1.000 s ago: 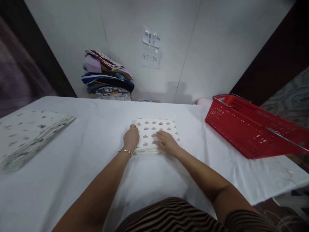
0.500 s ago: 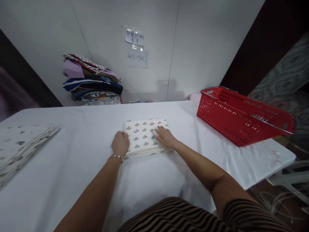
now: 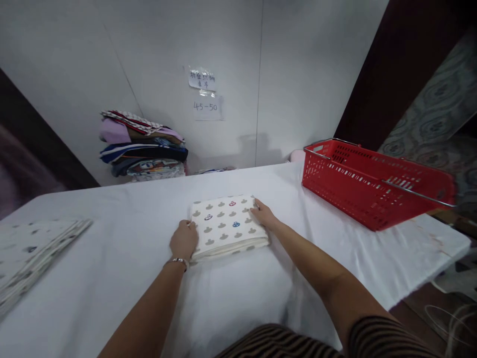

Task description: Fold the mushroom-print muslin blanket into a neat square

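Observation:
A folded white cloth (image 3: pixel 223 223) printed with grey mushroom shapes, a few of them coloured, lies flat in the middle of the table. At its left edge my left hand (image 3: pixel 184 238), with a bracelet on the wrist, is closed, fingers curled against the fold. My right hand (image 3: pixel 265 215) holds the opposite edge, thumb on top and the other fingers partly hidden at the side. The folded layers show along the near edge of the cloth.
A red plastic basket (image 3: pixel 346 181) with metal handles stands on the right of the white-covered table (image 3: pixel 122 258). More folded printed cloth (image 3: pixel 37 248) lies at the left. Behind the table is a stack of fabrics (image 3: pixel 145 146), and paper signs (image 3: pixel 208 107) hang on the wall.
My right hand has slid from the top of the cloth to its right edge. My left hand stays at the left edge. The whole view has shifted slightly with my head.

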A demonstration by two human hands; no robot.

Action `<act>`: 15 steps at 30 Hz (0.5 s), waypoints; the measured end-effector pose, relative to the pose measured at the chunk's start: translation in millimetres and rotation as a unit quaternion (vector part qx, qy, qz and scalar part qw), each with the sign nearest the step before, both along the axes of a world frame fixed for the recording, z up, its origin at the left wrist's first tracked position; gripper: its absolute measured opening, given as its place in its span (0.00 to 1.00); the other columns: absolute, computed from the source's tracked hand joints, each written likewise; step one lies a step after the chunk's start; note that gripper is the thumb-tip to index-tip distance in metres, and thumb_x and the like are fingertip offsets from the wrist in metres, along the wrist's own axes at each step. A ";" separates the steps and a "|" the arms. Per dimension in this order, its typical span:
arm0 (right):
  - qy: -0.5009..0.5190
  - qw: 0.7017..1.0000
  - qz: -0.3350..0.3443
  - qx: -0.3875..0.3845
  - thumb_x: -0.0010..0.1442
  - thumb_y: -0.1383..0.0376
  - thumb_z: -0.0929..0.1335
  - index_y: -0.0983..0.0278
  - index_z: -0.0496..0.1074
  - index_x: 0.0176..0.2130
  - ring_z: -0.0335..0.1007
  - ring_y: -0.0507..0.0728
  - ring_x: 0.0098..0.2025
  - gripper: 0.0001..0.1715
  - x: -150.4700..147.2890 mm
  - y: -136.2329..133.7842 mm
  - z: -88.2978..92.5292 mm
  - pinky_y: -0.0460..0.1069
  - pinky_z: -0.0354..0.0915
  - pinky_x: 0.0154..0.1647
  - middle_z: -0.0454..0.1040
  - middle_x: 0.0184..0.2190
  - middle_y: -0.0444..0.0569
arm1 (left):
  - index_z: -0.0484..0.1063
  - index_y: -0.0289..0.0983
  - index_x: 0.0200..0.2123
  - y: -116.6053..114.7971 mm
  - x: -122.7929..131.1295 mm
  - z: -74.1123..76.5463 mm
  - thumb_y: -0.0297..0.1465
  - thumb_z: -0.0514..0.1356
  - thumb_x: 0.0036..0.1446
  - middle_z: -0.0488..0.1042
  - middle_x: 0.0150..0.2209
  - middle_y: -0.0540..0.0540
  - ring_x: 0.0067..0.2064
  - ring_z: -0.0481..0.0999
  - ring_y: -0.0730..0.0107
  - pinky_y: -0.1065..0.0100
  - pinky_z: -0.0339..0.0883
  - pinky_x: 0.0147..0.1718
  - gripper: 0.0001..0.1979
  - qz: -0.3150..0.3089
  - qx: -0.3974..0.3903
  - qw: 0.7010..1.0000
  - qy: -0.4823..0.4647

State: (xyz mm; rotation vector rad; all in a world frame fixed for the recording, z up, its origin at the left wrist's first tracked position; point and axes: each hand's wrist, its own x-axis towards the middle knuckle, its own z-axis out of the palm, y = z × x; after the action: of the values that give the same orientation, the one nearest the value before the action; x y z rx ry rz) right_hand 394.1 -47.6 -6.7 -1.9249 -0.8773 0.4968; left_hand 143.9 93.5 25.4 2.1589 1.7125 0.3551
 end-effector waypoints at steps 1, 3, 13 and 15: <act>0.034 0.999 -0.009 -0.007 0.57 0.58 0.67 0.59 0.60 0.62 0.62 0.61 0.59 0.35 4.4 3.7 0.8 0.56 0.60 0.59 0.65 0.59 0.52 | 0.67 0.37 0.48 1.0 0.2 -0.3 0.38 0.47 0.62 0.77 0.44 0.34 0.44 0.76 0.50 0.57 0.67 0.40 0.17 -0.002 -0.003 1.000 0.002; 0.063 0.998 -0.018 -0.021 0.53 0.59 0.70 0.59 0.59 0.62 0.66 0.61 0.56 0.39 10.9 11.1 3.5 0.55 0.64 0.55 0.67 0.58 0.52 | 0.67 0.36 0.48 2.6 0.4 -0.4 0.37 0.47 0.62 0.76 0.44 0.34 0.45 0.76 0.51 0.57 0.67 0.41 0.18 -0.007 -0.007 1.000 0.006; 0.176 0.984 0.009 0.019 0.48 0.69 0.74 0.64 0.55 0.64 0.73 0.55 0.39 0.49 38.4 26.0 19.9 0.50 0.70 0.44 0.73 0.48 0.54 | 0.66 0.33 0.50 -19.0 -0.3 -7.1 0.36 0.48 0.62 0.76 0.45 0.35 0.48 0.74 0.54 0.59 0.66 0.46 0.18 -0.028 -0.024 0.998 -0.048; 0.195 0.981 0.014 0.015 0.50 0.67 0.74 0.66 0.55 0.64 0.73 0.55 0.41 0.48 40.1 22.9 17.7 0.50 0.69 0.45 0.72 0.51 0.56 | 0.65 0.33 0.51 -22.5 -1.2 -7.0 0.36 0.48 0.62 0.76 0.45 0.36 0.48 0.74 0.54 0.59 0.65 0.47 0.19 -0.023 -0.023 0.998 -0.058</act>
State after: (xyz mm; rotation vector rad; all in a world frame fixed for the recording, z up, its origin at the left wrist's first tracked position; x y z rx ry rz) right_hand 434.3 -24.7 11.0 -1.7096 -0.6512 0.8393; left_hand 142.7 71.0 18.4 2.0986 1.5893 0.4167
